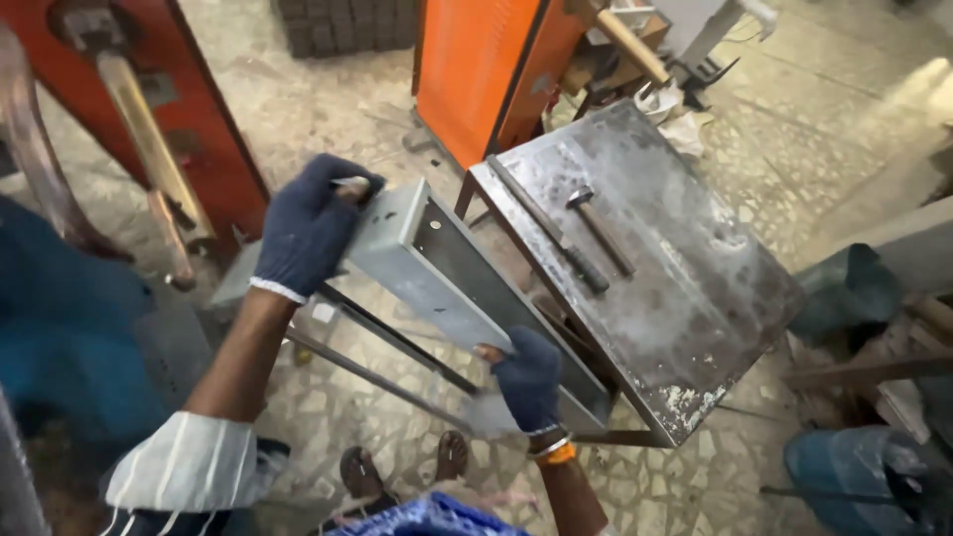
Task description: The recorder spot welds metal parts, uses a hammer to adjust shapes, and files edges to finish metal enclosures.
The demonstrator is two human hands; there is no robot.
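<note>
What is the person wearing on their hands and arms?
Both hands wear dark blue knitted gloves. The left hand has a white edge at its glove's cuff and a rolled-up white sleeve with thin dark stripes further up the arm. The right hand has a silver bangle and an orange band at the wrist.

Our hands wear dark knit gloves: the left hand (310, 226) reaches up and forward, fingers curled shut; the right hand (529, 382) sits lower, closed, wrist banded.

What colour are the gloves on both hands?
Dark blue, on the left hand and right hand; the head view shows them.
</note>
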